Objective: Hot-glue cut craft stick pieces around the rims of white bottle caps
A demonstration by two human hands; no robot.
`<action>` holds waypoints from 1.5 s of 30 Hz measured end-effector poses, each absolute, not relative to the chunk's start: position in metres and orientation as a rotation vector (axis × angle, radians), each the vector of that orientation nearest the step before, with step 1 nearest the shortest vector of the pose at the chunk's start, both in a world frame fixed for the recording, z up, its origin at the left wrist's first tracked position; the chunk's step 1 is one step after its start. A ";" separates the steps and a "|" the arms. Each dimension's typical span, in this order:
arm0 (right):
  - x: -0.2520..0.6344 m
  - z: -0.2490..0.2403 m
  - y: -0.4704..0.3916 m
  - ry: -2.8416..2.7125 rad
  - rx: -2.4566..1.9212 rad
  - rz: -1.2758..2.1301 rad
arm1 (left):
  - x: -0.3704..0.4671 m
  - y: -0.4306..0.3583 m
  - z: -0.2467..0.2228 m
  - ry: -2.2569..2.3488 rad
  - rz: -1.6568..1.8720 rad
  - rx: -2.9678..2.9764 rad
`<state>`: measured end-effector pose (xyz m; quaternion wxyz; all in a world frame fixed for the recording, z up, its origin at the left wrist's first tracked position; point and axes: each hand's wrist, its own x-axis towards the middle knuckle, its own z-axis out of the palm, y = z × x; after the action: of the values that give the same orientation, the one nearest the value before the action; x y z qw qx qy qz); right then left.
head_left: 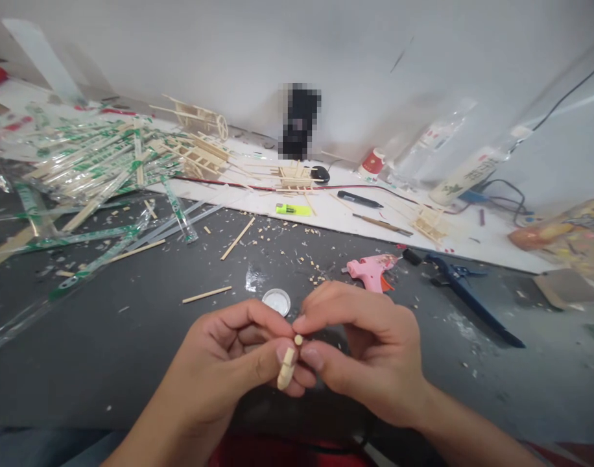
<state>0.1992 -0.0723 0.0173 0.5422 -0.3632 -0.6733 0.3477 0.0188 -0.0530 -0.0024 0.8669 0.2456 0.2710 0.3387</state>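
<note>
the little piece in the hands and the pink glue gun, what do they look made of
The little piece pinched by the left hand looks like pale, unfinished wood, matte like the sticks around. The glue gun looks like smooth, slightly glossy pink plastic.

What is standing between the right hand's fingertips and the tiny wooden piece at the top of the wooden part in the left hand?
Nothing visible: the right hand already pinches the tiny wooden piece, above the wooden part held by the left hand.

A pale, straw-coloured wooden piece (286,370) is pinched over a dark grey table (131,337). A pink glue gun (372,270) with an orange trigger is seen — beside it, dark blue cutters (465,292). A yellow-green lighter (293,209) lies on white board (472,243); the wrappers (93,162) are printed green and white.
</note>
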 end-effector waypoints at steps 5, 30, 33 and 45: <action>0.199 0.019 -0.072 -1.594 -0.902 0.772 | 0.022 -0.053 -0.001 0.575 0.763 0.487; 0.198 0.029 -0.074 -1.777 -0.987 0.401 | 0.019 -0.053 0.000 0.718 0.779 0.653; 0.196 0.028 -0.074 -1.764 -1.019 0.378 | 0.018 -0.055 0.002 0.711 0.766 0.646; 0.223 0.018 -0.060 -1.585 -1.269 0.441 | 0.014 -0.049 0.008 0.854 0.930 0.738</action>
<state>0.2232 -0.0604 0.0178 0.5073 -0.5265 -0.6573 0.1828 0.0137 -0.0490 0.0080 0.7444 0.3369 0.3899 0.4247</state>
